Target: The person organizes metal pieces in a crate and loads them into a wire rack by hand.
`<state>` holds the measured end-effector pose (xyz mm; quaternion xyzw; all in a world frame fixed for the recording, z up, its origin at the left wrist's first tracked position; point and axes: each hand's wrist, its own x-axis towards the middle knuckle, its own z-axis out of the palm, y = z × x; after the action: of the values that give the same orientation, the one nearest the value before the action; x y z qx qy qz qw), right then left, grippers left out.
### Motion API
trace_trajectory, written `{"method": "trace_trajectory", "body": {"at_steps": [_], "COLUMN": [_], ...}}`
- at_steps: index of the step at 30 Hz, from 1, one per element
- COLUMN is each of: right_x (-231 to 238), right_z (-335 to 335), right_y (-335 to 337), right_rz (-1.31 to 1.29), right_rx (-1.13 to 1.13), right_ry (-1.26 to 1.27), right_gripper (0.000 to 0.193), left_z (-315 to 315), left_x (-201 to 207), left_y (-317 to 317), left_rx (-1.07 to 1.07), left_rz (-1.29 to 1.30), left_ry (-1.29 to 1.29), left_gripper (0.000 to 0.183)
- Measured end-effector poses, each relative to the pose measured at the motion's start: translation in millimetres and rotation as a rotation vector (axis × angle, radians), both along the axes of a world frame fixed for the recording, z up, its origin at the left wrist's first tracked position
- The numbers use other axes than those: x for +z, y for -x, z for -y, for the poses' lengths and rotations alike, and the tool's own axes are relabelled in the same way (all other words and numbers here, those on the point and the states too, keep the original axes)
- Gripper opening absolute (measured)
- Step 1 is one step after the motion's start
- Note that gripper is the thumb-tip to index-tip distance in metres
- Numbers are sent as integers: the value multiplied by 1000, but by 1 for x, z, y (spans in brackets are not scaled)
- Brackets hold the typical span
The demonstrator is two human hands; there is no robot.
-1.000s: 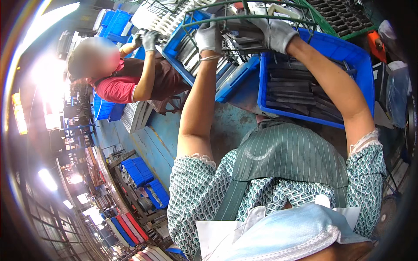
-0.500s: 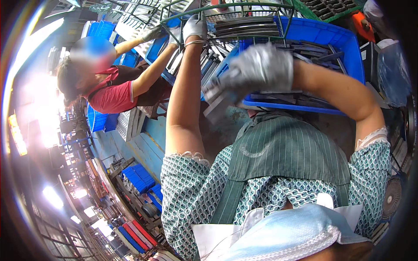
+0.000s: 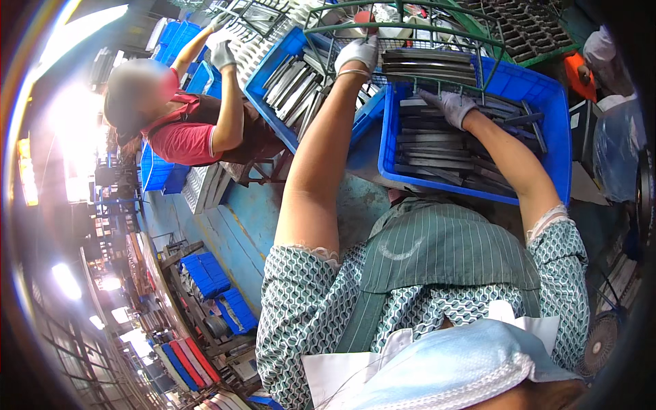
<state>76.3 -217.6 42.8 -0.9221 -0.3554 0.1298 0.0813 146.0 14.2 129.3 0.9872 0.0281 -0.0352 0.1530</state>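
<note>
My left hand (image 3: 357, 56), in a grey-white glove, is closed round the left end of a green wire basket (image 3: 493, 63). A row of dark flat metal strips (image 3: 427, 67) lies in the basket. My right hand (image 3: 452, 108), also gloved, reaches into a large blue bin (image 3: 559, 140) below the basket. Its fingers stretch out over grey metal strips (image 3: 434, 152) piled there, close to the basket's lower edge. The fingertips are partly hidden, and I see no strip lifted in them.
Left of my bin, another blue bin (image 3: 263, 80) holds more metal strips. A person in a red shirt (image 3: 183, 137) works beyond it at a surface of pale ribbed parts. A green-edged tray (image 3: 523, 31) of dark blocks stands far right. A fan (image 3: 601, 342) is at lower right.
My right hand has moved from the bin's front left, where it held flat grey pieces, into the bin beneath the basket. My left hand stays on the basket. The other person's hands have drawn back.
</note>
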Motion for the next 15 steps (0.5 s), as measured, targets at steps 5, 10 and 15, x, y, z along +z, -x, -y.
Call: {"method": "trace_trajectory", "body": {"at_steps": [5,10,15], "right_x": [30,133,128], "right_z": [-3,15,26], "right_y": [36,44,-33], "right_rz": [141,498,236], "right_rx": [199,324,-78], "right_ry": [-98,-871,-348], "right_gripper": [55,31,48], "left_z": [15,38,59], "left_x": [8,27,36], "left_y": [9,14,11], "left_rx": [-9,-55,-20], "left_rz": [-12,-54,-100], "left_ry": [69,60,75], "left_gripper": [57,60,64]}}
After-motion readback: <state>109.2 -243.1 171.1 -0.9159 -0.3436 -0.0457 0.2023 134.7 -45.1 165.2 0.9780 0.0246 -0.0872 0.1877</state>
